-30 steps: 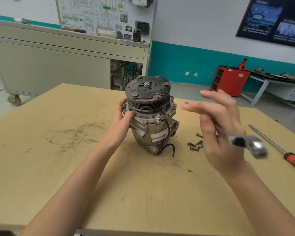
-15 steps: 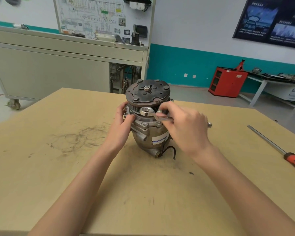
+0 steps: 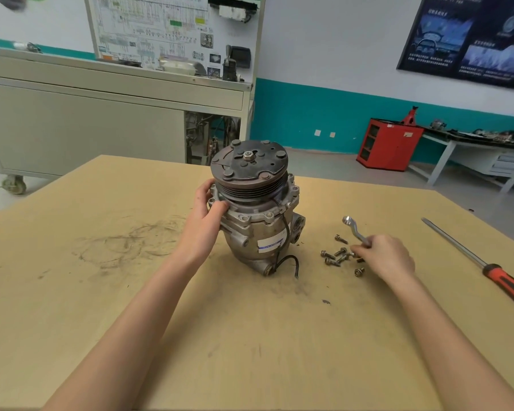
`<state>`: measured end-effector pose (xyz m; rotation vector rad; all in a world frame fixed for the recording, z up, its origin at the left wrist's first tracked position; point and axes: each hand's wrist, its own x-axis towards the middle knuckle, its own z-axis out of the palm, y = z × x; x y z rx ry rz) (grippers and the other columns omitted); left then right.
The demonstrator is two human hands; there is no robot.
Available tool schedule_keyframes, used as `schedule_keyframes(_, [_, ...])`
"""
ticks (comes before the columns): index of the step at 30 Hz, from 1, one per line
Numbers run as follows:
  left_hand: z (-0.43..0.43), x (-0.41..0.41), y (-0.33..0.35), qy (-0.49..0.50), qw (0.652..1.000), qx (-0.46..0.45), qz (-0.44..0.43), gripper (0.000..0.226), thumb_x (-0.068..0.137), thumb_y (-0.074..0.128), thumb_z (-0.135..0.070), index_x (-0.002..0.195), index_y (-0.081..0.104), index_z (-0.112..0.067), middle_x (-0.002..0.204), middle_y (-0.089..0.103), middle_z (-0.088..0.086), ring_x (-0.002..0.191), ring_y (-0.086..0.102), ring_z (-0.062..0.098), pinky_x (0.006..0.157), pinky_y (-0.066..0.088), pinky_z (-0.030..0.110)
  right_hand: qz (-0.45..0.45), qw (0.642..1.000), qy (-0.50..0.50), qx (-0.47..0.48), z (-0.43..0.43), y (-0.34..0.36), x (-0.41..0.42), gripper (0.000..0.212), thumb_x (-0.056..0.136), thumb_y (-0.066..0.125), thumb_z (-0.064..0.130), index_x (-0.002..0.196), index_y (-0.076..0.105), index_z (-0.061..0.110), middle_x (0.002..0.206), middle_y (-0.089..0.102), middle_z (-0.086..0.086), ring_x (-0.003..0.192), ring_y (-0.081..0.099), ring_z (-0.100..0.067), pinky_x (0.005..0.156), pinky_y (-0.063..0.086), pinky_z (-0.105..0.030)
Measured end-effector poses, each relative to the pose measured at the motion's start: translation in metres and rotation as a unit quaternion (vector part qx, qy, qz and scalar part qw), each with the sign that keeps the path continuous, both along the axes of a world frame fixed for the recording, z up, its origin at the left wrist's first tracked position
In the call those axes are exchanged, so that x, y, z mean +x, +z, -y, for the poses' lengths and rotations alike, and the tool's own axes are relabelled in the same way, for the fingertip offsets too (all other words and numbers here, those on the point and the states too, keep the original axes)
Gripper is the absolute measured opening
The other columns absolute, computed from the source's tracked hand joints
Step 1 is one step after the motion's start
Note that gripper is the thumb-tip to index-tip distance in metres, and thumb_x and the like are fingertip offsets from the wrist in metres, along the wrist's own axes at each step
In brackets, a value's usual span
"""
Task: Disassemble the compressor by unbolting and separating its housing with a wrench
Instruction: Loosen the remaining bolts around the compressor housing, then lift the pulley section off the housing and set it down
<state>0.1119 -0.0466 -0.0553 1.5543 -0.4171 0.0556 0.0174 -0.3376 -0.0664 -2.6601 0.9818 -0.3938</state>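
The compressor (image 3: 255, 221) stands on our desk (image 3: 101, 292); fingers of our left hand (image 3: 204, 215) wrap its flange, while our right hand (image 3: 383, 256) grips the wrench (image 3: 353, 228) (just beside loose bolts (image 3: 336, 255)).

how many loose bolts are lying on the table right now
6 bolts, all on the table right of the compressor: one farthest back, four clustered beside the right hand, one nearest the person. The hand may hide more.
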Motion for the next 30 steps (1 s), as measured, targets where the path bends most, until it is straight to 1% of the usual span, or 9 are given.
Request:
schedule_keyframes(5, [-0.001,0.0,0.001,0.005,1.0,0.01,-0.003,0.048,0.1,0.038,-0.022,0.146,0.028,-0.029,0.144,0.044,-0.002,0.123,0.048,0.016,0.1,0.042,0.032,-0.062,0.996,0.014,-0.068,-0.004,-0.009,0.008,0.026,0.087,0.061,0.038,0.074,0.056,0.017,0.083,0.061,-0.007,0.077,0.048,-0.026,0.065,0.035,-0.029])
schedule_keyframes(8, [0.0,-0.001,0.002,0.007,1.0,0.013,-0.003,0.047,0.101,0.038,-0.022,0.146,0.028,-0.03,0.145,0.044,-0.001,0.124,0.048,0.018,0.105,0.04,0.04,-0.034,0.999,0.026,0.015,0.005,-0.002,0.008,0.024,0.09,0.056,0.044,0.09,0.054,0.019,0.082,0.057,-0.002,0.083,0.051,-0.026,0.065,0.035,-0.03])
schedule_keyframes(11, [-0.001,-0.001,0.003,0.01,1.0,0.017,0.005,0.047,0.101,0.037,-0.021,0.146,0.028,-0.03,0.144,0.043,-0.003,0.122,0.048,0.016,0.106,0.04,0.041,0.01,0.998,-0.005,0.061,0.026,0.002,0.003,0.025,0.099,0.04,0.023,0.115,0.051,0.008,0.106,0.059,-0.016,0.1,0.053,-0.033,0.074,0.035,-0.033])
schedule_keyframes(15, [0.0,-0.002,0.003,0.01,1.0,0.019,0.006,0.047,0.101,0.037,-0.02,0.146,0.028,-0.029,0.144,0.042,-0.005,0.125,0.047,0.019,0.107,0.039,0.043,-0.061,0.994,-0.086,0.008,0.039,-0.016,-0.011,0.027,0.095,0.035,0.004,0.116,0.052,0.004,0.117,0.055,-0.021,0.104,0.052,-0.035,0.074,0.036,-0.032])
schedule_keyframes(20, [0.0,-0.001,0.001,0.003,1.0,0.007,0.003,0.048,0.101,0.037,-0.021,0.148,0.027,-0.027,0.147,0.04,-0.003,0.125,0.046,0.016,0.105,0.04,0.037,-0.142,0.978,-0.105,-0.114,0.025,-0.018,-0.009,0.035,0.094,0.036,0.004,0.121,0.055,0.015,0.123,0.058,-0.009,0.112,0.056,-0.027,0.075,0.037,-0.027])
schedule_keyframes(23, [-0.005,0.002,0.004,-0.018,1.0,0.01,0.005,0.052,0.098,0.043,-0.024,0.148,0.029,-0.027,0.147,0.041,-0.002,0.115,0.051,0.008,0.088,0.045,0.029,-0.177,0.967,-0.092,-0.158,0.013,-0.012,-0.008,0.034,0.096,0.038,0.01,0.124,0.056,0.018,0.123,0.058,-0.006,0.114,0.055,-0.025,0.08,0.041,-0.028])
schedule_keyframes(25, [-0.018,0.011,0.012,-0.065,0.997,0.042,0.018,0.072,0.083,0.053,-0.038,0.15,0.027,-0.031,0.153,0.034,-0.007,0.125,0.045,0.007,0.096,0.042,0.03,-0.116,0.981,-0.051,-0.146,0.009,0.003,-0.011,0.033,0.099,0.044,0.028,0.127,0.056,0.015,0.126,0.056,-0.01,0.117,0.05,-0.028,0.088,0.041,-0.033])
schedule_keyframes(27, [-0.035,0.021,0.027,-0.133,0.987,0.079,0.034,0.099,0.064,0.064,-0.055,0.151,0.018,-0.039,0.158,0.017,-0.019,0.141,0.023,0.001,0.115,0.023,0.033,0.073,0.994,0.067,-0.055,-0.003,0.028,-0.01,0.051,0.093,0.051,0.047,0.132,0.052,0.015,0.129,0.056,-0.007,0.119,0.049,-0.025,0.094,0.039,-0.035])
schedule_keyframes(30, [-0.042,0.029,0.048,-0.171,0.969,0.17,0.046,0.126,0.044,0.076,-0.074,0.147,0.005,-0.052,0.144,0.016,-0.037,0.129,0.023,-0.016,0.105,0.023,0.016,0.205,0.925,0.285,0.148,-0.052,0.078,0.006,0.095,0.066,0.056,0.074,0.145,0.03,0.029,0.139,0.045,0.013,0.124,0.04,-0.003,0.102,0.03,-0.028])
